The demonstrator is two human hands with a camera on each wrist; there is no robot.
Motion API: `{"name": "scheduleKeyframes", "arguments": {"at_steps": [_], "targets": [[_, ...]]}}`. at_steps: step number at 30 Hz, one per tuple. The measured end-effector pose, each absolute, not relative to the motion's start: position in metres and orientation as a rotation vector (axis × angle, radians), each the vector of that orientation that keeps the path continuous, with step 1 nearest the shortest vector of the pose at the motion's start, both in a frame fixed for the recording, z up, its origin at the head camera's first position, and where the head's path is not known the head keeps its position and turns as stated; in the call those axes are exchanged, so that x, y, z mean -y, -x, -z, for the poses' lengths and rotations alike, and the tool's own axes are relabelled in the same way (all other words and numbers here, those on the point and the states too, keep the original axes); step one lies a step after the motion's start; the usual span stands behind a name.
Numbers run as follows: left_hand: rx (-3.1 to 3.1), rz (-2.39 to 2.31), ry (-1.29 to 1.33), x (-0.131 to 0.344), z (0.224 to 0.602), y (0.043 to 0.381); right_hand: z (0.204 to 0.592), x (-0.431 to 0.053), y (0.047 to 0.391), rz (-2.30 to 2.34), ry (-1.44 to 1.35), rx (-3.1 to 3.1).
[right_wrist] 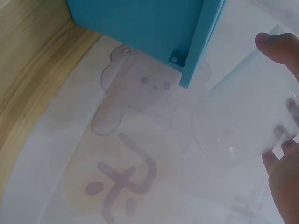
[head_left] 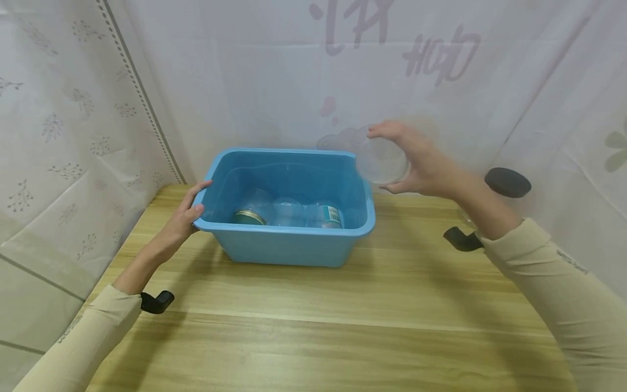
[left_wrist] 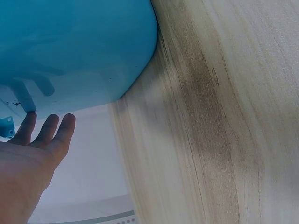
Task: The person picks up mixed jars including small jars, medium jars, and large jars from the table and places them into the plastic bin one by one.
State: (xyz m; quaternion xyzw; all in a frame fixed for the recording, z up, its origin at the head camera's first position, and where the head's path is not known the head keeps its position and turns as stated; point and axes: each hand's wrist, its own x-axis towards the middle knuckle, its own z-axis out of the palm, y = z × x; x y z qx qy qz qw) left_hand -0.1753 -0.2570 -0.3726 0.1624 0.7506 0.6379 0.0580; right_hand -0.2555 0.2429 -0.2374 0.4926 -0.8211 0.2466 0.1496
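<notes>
A blue plastic tub [head_left: 289, 247] stands on the wooden table. My left hand [head_left: 178, 222] grips its left rim, thumb over the edge and the other fingers against the outer wall, as the left wrist view shows [left_wrist: 44, 144]. Above the tub's right rim, my right hand [head_left: 423, 160] holds a clear jar [head_left: 384, 163] between thumb and fingers, blurred in the head view. Inside the tub lie a jar with a green and gold lid [head_left: 249, 218], a clear jar [head_left: 287, 211] in the middle and a clear jar with a barcode label [head_left: 331, 215] at the right.
Beyond my right forearm stands a dark round lid [head_left: 507, 182], with clear walls partly showing below it. Printed white cloth [head_left: 274, 92] hangs behind and beside the wooden table [head_left: 313, 332]. Black curved mounts [head_left: 158, 302] sit at both wrists.
</notes>
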Motion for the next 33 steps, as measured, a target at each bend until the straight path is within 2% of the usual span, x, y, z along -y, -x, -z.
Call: {"name": "scheduleKeyframes", "arguments": {"at_steps": [33], "targets": [[-2.263, -1.943, -0.494, 0.257, 0.373, 0.176, 0.229, -0.190, 0.246, -0.177, -1.691, 2.360]]}}
